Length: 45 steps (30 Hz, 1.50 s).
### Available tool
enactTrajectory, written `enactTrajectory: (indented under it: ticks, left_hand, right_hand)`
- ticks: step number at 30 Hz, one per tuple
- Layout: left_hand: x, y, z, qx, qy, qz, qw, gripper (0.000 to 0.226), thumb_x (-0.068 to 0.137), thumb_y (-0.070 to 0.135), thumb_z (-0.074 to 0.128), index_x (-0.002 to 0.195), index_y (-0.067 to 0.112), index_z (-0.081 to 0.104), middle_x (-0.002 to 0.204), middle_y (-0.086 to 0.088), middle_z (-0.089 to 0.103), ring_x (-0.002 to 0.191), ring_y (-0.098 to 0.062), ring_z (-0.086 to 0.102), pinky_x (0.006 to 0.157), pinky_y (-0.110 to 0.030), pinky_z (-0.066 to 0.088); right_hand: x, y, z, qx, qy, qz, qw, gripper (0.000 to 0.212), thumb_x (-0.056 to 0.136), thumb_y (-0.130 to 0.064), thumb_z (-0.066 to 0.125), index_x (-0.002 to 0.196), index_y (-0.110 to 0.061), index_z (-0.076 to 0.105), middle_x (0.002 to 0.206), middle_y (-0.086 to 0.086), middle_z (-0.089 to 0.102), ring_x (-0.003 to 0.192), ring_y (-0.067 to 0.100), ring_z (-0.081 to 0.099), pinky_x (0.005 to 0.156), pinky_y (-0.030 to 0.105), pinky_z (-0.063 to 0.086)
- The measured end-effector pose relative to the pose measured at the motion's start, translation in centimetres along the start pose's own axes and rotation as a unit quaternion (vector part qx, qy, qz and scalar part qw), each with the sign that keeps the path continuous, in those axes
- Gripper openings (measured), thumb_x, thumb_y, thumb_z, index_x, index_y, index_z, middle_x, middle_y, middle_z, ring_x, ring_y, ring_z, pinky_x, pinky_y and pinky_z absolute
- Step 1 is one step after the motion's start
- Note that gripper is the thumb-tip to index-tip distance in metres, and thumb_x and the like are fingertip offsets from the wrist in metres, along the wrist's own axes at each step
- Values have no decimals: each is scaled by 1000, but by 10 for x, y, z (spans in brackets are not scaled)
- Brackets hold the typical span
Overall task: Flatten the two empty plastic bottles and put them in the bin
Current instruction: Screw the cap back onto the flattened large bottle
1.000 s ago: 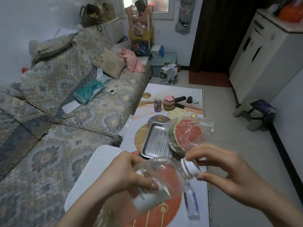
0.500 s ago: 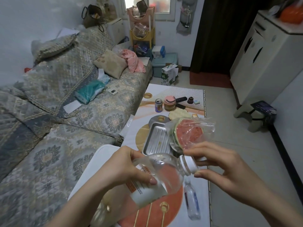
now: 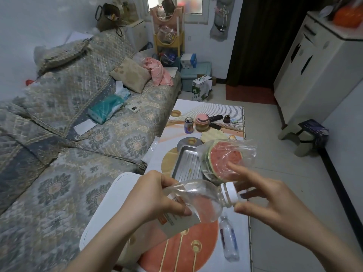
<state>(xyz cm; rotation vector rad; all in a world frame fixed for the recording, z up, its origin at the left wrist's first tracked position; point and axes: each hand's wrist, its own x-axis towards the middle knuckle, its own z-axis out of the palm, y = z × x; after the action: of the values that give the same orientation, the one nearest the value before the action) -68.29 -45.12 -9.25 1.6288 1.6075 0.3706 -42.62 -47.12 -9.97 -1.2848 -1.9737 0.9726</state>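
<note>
The left hand (image 3: 155, 195) is gripping the clear bottle (image 3: 196, 203) mid-air above the tabletop (image 3: 204, 112), neck pointing right; the right hand (image 3: 273, 205), fingers spread, is seemingly brushing its white cap (image 3: 231, 194). The second bottle (image 3: 228, 238) is lying below.

A home living room: quilted sofa (image 3: 82, 118), cushion (image 3: 131, 74), cluttered low table (image 3: 208, 118).

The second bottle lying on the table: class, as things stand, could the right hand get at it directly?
Probably yes. The second bottle lies uncovered on the table, below the right hand, with nothing between them. That hand's fingers sit round the cap of the held bottle, so it must let go first.
</note>
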Motion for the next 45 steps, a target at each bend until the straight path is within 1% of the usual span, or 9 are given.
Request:
enactTrajectory:
  ticks: [5, 7, 13, 21, 27, 33, 37, 41, 45]
  left_hand:
    - [2, 1, 5, -3, 3, 6, 1000, 31, 44, 36, 91, 70, 39, 75, 62, 12, 72, 55, -1, 61, 53, -26, 49]
    - [3, 1, 8, 10, 10, 6, 1000, 32, 43, 38, 90, 70, 40, 74, 62, 12, 72, 59, -6, 64, 55, -30, 51]
    - [4, -4, 6, -53, -20, -4, 998, 28, 46, 27, 92, 67, 34, 76, 62, 15, 72, 55, 2, 62, 54, -21, 49]
    - [6, -10, 7, -62, -32, -7, 998, 29, 44, 26, 94, 66, 34, 77, 64, 15, 73, 57, 3, 63, 55, -20, 49]
    - [8, -16, 3, -98, -72, -10, 993, 26, 48, 20, 93, 67, 29, 78, 58, 10, 73, 52, 2, 63, 48, -12, 45]
    - [8, -17, 8, -80, -25, 7, 996, 27, 46, 26, 93, 67, 33, 77, 58, 13, 72, 51, 5, 62, 46, -11, 42]
    - [10, -19, 15, -17, 23, 17, 999, 31, 45, 36, 91, 70, 42, 73, 61, 16, 72, 56, 2, 64, 51, -24, 48]
    - [16, -25, 8, -71, -53, -1, 996, 29, 47, 25, 93, 71, 30, 77, 63, 8, 74, 55, -1, 65, 49, -18, 47]
    - [16, -28, 6, -110, -78, 19, 991, 29, 49, 23, 92, 74, 22, 78, 66, 4, 76, 58, -2, 66, 51, -16, 47]
  right_hand:
    - [2, -2, 4, -21, 54, -29, 998, 23, 77, -46, 66, 91, -29, 72, 75, -14, 69, 67, 7, 65, 60, 16, 49]
    - [2, 1, 9, -28, 70, -4, 997, 26, 77, -52, 58, 78, -29, 69, 64, -12, 66, 56, 6, 61, 53, 15, 44]
    - [-1, 3, 0, -32, -4, -26, 999, 56, 71, -58, 66, 124, -45, 54, 115, -25, 62, 97, 0, 62, 73, 7, 46]
    - [2, 4, 12, -56, 47, -32, 997, 28, 72, -51, 66, 96, -35, 67, 83, -18, 67, 65, 4, 59, 55, 8, 39]
    - [1, 8, 18, -40, -3, -53, 998, 46, 81, -51, 56, 126, -41, 51, 111, -25, 57, 96, 0, 57, 70, 4, 40]
    - [3, 9, 28, -91, 29, -56, 994, 34, 89, -48, 43, 117, -32, 53, 96, -25, 54, 84, -3, 53, 70, 7, 38]
    - [0, 14, 44, -81, 57, -17, 995, 26, 90, -50, 40, 106, -33, 51, 86, -26, 52, 82, -10, 51, 68, 5, 37]
    - [0, 13, 40, -86, 11, -29, 996, 40, 87, -60, 31, 124, -47, 38, 109, -28, 51, 94, -10, 51, 75, 5, 40]
    - [2, 12, 41, -109, 27, -63, 992, 45, 91, -59, 24, 126, -35, 39, 106, -23, 50, 93, -11, 48, 75, 7, 38]
